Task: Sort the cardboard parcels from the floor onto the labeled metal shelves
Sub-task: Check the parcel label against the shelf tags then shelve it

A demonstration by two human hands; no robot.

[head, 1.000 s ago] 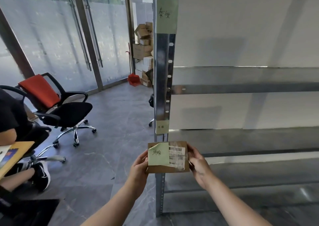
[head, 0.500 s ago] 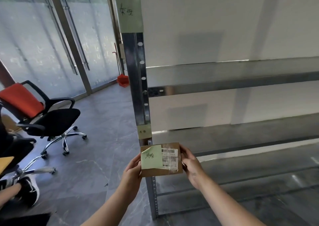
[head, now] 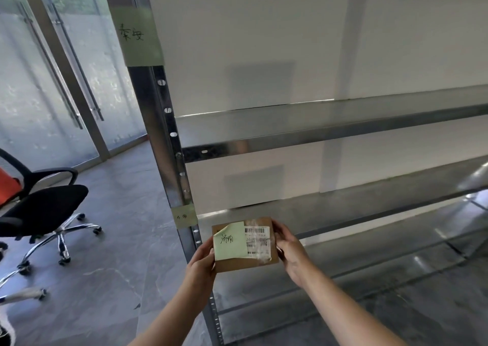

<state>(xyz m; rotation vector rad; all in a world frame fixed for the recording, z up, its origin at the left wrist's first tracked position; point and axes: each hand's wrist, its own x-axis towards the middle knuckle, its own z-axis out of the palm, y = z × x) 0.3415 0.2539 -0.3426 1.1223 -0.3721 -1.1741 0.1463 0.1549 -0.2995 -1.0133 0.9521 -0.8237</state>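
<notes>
Clamping the parcel (head: 239, 265) by its side edges, left grip (head: 202, 262) and right grip (head: 289, 250) hold it before the lower shelf (head: 356, 203), beside the post's note (head: 184, 216); next, likely compare labels, then shelve it.

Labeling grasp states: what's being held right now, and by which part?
A small cardboard parcel, held in both hands: the left hand grips its left edge and the right hand grips its right edge.
</notes>
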